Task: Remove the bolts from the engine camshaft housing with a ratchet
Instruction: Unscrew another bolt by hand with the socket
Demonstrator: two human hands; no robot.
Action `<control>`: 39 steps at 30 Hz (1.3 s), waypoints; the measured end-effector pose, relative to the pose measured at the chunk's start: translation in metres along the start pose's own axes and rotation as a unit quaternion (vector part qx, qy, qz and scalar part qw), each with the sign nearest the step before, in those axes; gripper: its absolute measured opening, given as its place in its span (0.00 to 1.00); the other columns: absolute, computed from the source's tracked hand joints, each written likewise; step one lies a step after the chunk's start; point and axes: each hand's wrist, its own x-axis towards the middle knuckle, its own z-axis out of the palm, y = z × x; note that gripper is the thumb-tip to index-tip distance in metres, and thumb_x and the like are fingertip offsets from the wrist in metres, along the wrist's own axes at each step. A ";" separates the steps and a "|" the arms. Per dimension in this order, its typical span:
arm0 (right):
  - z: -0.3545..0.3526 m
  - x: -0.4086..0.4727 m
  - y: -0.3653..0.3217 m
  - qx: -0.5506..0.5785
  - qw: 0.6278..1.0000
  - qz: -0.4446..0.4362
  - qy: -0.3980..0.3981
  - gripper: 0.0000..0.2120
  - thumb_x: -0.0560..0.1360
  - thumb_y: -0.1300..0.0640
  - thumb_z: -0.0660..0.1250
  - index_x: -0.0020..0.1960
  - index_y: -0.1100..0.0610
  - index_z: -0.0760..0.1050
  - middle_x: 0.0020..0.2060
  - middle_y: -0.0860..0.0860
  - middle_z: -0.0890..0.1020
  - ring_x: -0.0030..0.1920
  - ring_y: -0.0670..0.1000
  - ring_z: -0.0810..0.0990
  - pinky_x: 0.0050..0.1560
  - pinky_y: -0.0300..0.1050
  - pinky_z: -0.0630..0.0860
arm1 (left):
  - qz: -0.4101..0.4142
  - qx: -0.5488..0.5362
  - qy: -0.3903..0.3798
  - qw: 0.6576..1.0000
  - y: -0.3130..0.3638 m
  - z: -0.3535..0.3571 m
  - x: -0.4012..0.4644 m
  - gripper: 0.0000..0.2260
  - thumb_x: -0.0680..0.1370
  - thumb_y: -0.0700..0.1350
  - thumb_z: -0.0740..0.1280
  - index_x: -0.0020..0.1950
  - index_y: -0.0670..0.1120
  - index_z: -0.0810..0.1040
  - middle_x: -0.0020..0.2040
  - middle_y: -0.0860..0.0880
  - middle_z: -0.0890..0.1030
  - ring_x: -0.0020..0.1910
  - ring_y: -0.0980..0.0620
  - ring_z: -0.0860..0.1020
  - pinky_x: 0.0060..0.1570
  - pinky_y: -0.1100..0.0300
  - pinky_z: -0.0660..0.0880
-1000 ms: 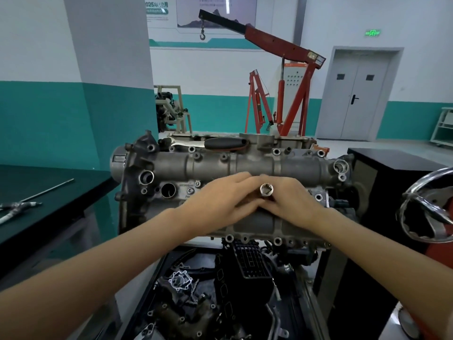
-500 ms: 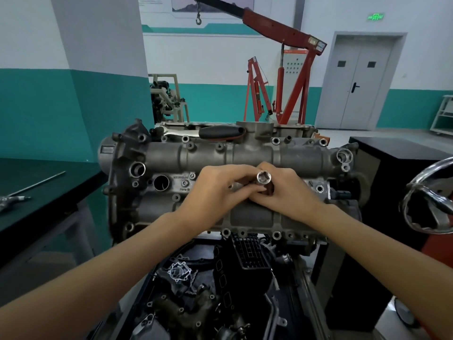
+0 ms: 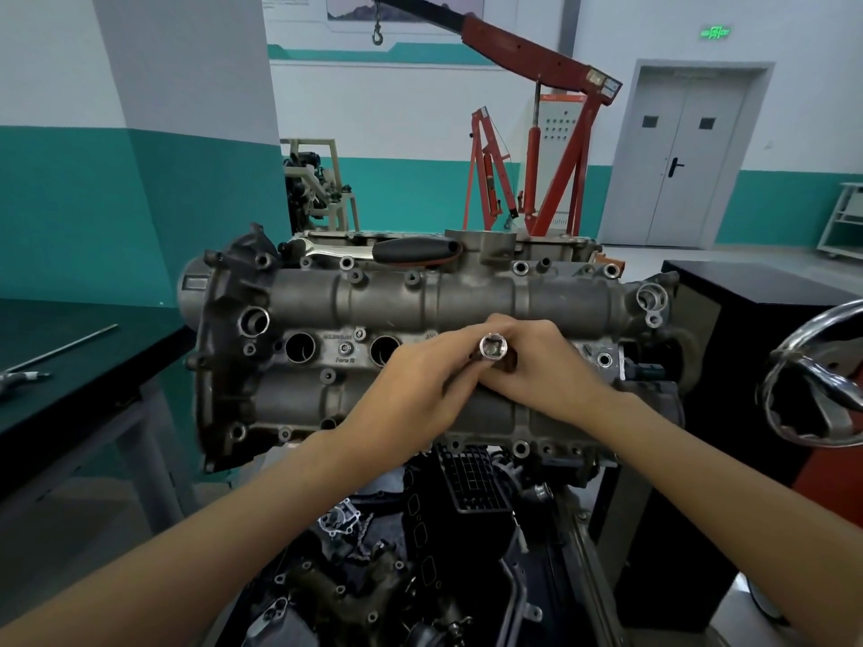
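The grey camshaft housing [image 3: 457, 296] stands in front of me, its face toward me, with bolts along its edges. A chrome socket [image 3: 493, 348] sticks out toward me over the middle of the housing, its open end facing the camera. My right hand [image 3: 546, 366] curls around the socket from the right. My left hand [image 3: 415, 385] reaches in from the left and its fingers pinch the socket's base. What the socket sits on is hidden behind my fingers. A ratchet with a black handle [image 3: 411, 249] lies on top of the engine behind the housing.
A dark workbench [image 3: 70, 366] with a thin rod and tool is at the left. A black cabinet [image 3: 756, 291] and a chrome wheel [image 3: 822, 375] stand at the right. Loose engine parts [image 3: 373, 553] lie below. A red engine crane [image 3: 537, 133] stands behind.
The view has dipped and shifted slightly, so the housing sits lower left in frame. Both hands stay clasped around the socket at the same spot on the housing.
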 end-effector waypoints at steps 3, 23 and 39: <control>0.000 -0.002 -0.001 0.002 1.000 -0.001 0.008 0.08 0.71 0.56 0.69 0.46 0.60 0.75 0.35 0.53 0.79 0.36 0.51 0.78 0.38 0.54 0.74 | -0.013 0.018 0.044 0.999 0.004 -0.005 0.005 0.07 0.72 0.41 0.72 0.48 0.40 0.81 0.43 0.48 0.84 0.42 0.55 0.80 0.43 0.57 0.77; 0.000 -0.002 -0.003 -0.014 1.000 0.007 0.010 0.08 0.71 0.55 0.69 0.46 0.57 0.74 0.36 0.49 0.80 0.38 0.48 0.78 0.38 0.52 0.75 | -0.022 0.151 0.030 0.988 0.003 -0.010 0.019 0.13 0.71 0.51 0.73 0.38 0.50 0.70 0.31 0.61 0.69 0.31 0.64 0.70 0.31 0.70 0.66; 0.000 -0.003 -0.004 -0.023 1.000 0.019 0.005 0.06 0.71 0.55 0.68 0.44 0.52 0.71 0.34 0.48 0.78 0.36 0.47 0.75 0.35 0.48 0.73 | -0.031 0.150 0.023 0.988 0.000 -0.008 0.015 0.10 0.71 0.49 0.73 0.40 0.47 0.73 0.35 0.60 0.71 0.34 0.59 0.69 0.35 0.70 0.66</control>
